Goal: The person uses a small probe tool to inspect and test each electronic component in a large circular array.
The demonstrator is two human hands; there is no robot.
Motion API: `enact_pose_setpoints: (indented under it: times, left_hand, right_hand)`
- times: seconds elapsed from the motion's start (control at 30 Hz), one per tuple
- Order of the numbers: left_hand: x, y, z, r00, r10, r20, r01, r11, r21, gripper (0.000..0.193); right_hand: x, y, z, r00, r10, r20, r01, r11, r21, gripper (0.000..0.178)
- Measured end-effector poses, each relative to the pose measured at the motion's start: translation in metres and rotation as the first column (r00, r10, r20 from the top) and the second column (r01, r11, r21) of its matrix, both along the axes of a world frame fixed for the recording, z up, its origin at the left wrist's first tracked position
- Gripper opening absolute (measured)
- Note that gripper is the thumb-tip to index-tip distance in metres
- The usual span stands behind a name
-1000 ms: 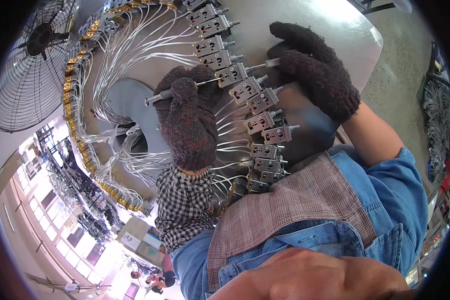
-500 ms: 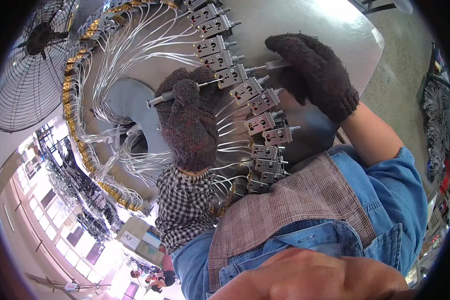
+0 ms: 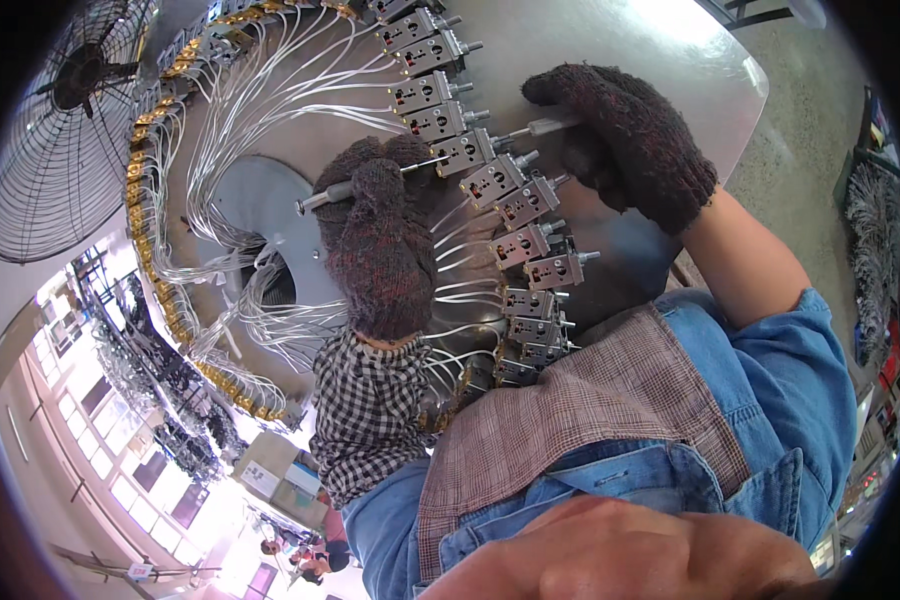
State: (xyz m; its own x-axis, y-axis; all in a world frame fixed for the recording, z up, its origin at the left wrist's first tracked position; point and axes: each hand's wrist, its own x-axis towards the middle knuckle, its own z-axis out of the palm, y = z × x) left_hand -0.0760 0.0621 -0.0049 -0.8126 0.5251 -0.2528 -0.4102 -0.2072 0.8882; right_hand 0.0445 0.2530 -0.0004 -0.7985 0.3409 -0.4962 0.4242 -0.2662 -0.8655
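Note:
My left hand (image 3: 378,240), in a dark knitted glove, is closed around a slim screwdriver (image 3: 328,197). Its thin blade reaches right to the side of a small metal switch-like box (image 3: 464,152) with holes in its face. On the other side of that box, my right hand (image 3: 630,145), gloved alike, grips the pale translucent handle of a screwdriver-like tool (image 3: 552,126). This tool's thin shank meets the box's protruding stem; the exact contact is too small to tell. Similar boxes (image 3: 497,181) stand in a curved row above and below, with white wires (image 3: 355,111) running to them.
A round metal table (image 3: 670,60) carries the ring of boxes and brass-coloured fittings (image 3: 142,185). Wire bundles gather at a grey disc (image 3: 260,195) in its middle. A large caged fan (image 3: 65,130) stands at the left. Tinsel-like grey material (image 3: 870,250) lies at the right.
My right hand has rolled slightly and shifted a little left, and its tool's handle now tilts differently. My left hand and its screwdriver have barely moved.

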Motion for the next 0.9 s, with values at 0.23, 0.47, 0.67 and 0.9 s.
enact_pose_setpoints:
  times: [0.23, 0.47, 0.67, 0.9]
  left_hand:
    - [0.002, 0.002, 0.005, 0.999, -0.006, 0.048, 0.001, 0.995, 0.096, 0.027]
    - [0.000, 0.004, 0.006, 0.996, 0.000, 0.093, -0.010, 0.994, 0.104, 0.025]
    - [-0.001, 0.000, -0.002, 1.000, -0.008, 0.005, 0.007, 0.997, 0.075, 0.027]
    - [-0.001, 0.001, -0.001, 1.000, -0.006, 0.021, 0.006, 0.999, 0.046, 0.030]
  right_hand:
    - [0.002, 0.001, -0.005, 0.997, -0.080, -0.021, 0.074, 0.975, -0.208, 0.034]
    - [0.002, -0.002, -0.007, 0.972, -0.180, -0.149, 0.140, 0.960, -0.240, 0.041]
    - [0.004, 0.005, -0.004, 0.988, -0.079, -0.134, 0.057, 0.985, -0.165, 0.037]
    - [-0.003, -0.009, -0.021, 0.937, -0.258, -0.236, 0.234, 0.964, -0.125, 0.032]
